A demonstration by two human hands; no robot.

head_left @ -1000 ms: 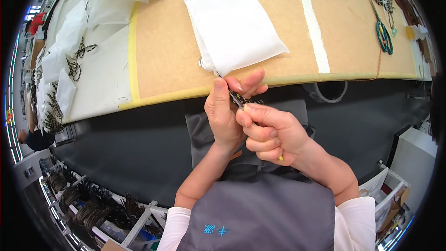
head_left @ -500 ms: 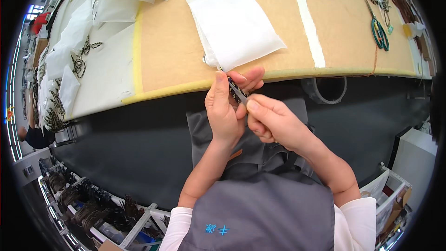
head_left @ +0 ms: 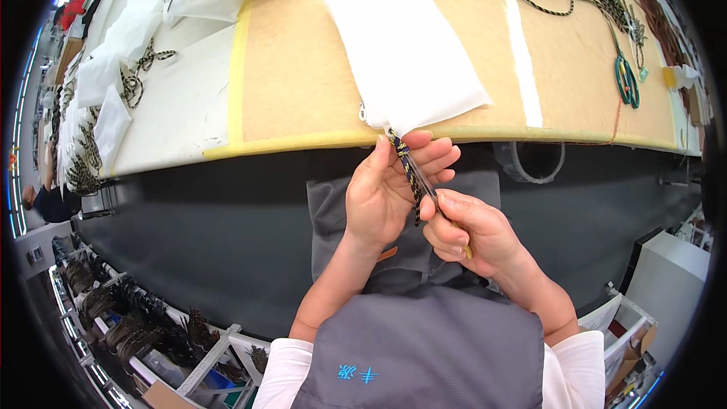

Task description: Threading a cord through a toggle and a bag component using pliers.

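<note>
Knotted cord (head_left: 401,150) is lying across the open-fingered left hand (head_left: 379,197) beside the near edge of the desk (head_left: 303,146), while the right hand (head_left: 473,231) is gripping a slim tool (head_left: 427,185), probably best kept parallel.

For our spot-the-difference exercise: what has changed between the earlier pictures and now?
The right hand, holding the slim tool, has drawn back slightly from the left hand. More of the patterned cord and its knot now shows. Nothing was visibly released. The white pouch remains on the table.
</note>
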